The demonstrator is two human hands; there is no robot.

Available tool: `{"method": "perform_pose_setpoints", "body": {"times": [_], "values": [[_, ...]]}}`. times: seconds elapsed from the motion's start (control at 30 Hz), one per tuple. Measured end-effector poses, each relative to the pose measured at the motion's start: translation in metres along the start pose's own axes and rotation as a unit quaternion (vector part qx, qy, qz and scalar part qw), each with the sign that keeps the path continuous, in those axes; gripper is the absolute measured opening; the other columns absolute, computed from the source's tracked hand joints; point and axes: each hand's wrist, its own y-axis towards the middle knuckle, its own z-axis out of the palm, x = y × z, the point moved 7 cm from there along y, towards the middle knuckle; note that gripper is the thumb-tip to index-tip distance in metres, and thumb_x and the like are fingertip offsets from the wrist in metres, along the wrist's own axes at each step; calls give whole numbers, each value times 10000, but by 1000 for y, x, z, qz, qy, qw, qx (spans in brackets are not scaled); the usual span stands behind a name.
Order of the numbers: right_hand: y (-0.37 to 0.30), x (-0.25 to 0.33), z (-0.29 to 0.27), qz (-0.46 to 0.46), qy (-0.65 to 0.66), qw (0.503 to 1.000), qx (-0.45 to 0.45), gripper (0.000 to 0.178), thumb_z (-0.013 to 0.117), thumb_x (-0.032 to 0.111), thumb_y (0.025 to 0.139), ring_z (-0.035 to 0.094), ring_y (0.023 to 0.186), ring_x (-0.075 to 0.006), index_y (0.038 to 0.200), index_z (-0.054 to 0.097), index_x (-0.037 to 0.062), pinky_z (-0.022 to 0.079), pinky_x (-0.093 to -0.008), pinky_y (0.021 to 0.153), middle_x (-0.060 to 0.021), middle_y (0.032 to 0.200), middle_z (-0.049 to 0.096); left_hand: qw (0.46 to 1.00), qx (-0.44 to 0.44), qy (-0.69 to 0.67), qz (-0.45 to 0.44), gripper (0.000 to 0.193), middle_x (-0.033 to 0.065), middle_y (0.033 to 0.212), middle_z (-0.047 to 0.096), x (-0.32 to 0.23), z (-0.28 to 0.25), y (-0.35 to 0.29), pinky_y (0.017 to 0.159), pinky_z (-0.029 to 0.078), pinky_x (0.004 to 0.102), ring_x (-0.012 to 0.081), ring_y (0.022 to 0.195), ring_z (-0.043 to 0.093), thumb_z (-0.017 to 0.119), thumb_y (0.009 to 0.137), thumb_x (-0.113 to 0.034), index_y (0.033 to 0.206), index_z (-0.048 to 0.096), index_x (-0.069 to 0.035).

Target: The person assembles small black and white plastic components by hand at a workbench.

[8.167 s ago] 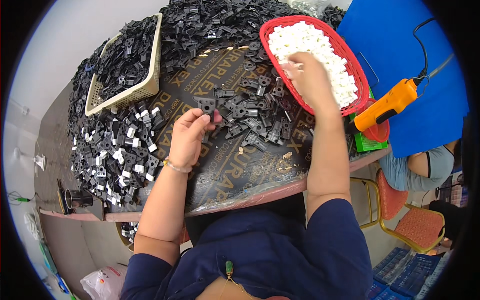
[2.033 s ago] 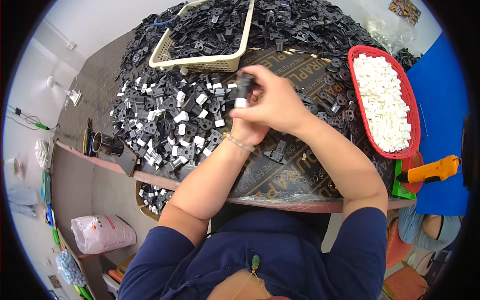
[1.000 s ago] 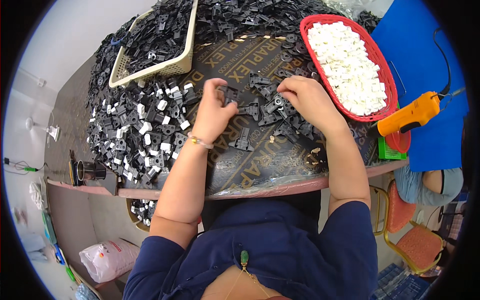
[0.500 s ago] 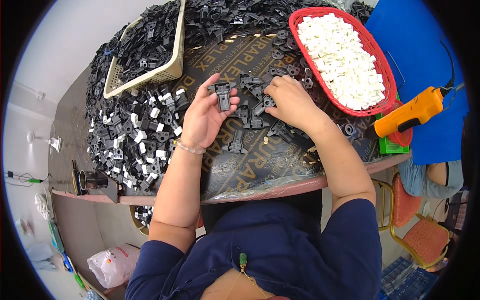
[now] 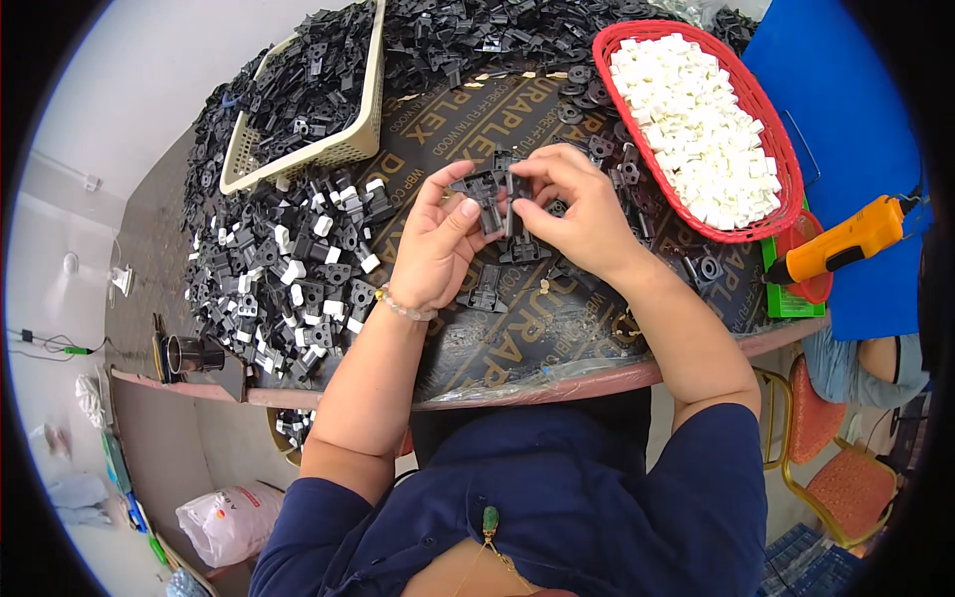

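Observation:
My left hand (image 5: 435,239) is closed on a black plastic part (image 5: 479,189), its thumb pressing on the part's face. Right beside it, my right hand (image 5: 577,211) pinches a second black plastic piece (image 5: 514,204) on edge between thumb and fingers. The two pieces are close together over the table; whether they touch I cannot tell. Under and around my hands lie several loose black parts, among them one (image 5: 484,289) just below the left fingers. To the left spreads a heap of black parts fitted with white blocks (image 5: 298,269).
A cream basket (image 5: 373,109) of black parts stands back left, before a large black pile (image 5: 448,40). Back right is a red basket (image 5: 786,179) of white blocks. An orange electric screwdriver (image 5: 846,239) rests over a green tray (image 5: 796,306). The table's edge (image 5: 557,383) runs close to me.
My right hand has lifted a black piece from the loose parts and brought it up to the left hand. My left thumb and fingers have closed over the part that lay on the open palm.

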Motion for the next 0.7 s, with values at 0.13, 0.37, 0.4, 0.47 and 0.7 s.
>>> {"method": "perform_pose_setpoints", "body": {"times": [0.13,0.37,0.4,0.47,0.7], "values": [[1,13,-4,-30,-37,999,-10,387,739,10,799,640,906,-150,1183,688,12,533,-267,784,-108,1131,609,999,-30,11,-19,349,91,1209,635,6,-9,0,928,551,385,179,1075,645,606,998,-129,1324,495,-71],[-2,21,5,-106,-123,987,13,393,761,46,787,640,1010,-234,1177,710,36,505,-324,896,-113,1100,639,999,-28,-7,-36,323,32,1101,686,17,-10,-2,845,550,328,118,994,652,639,980,-115,1288,547,-90],[-1,21,5,-107,-121,987,14,393,761,46,787,640,1010,-234,1177,710,36,505,-324,896,-113,1100,639,999,-31,-7,-35,314,26,1092,688,17,-12,-3,833,550,317,110,981,652,640,979,-110,1281,557,-90],[-2,22,3,-98,-101,990,19,381,766,52,787,638,1003,-235,1165,716,36,502,-322,891,-109,1081,648,999,-33,-7,-35,305,22,1082,689,18,-10,-3,825,551,309,109,971,653,640,977,-103,1274,568,-88],[-1,26,2,-100,-115,988,24,358,778,62,782,633,976,-225,1136,730,36,496,-329,872,-97,1045,656,999,-35,-2,-13,295,18,1077,689,15,-3,-3,818,551,292,106,959,655,635,978,-91,1270,594,-73]]}}
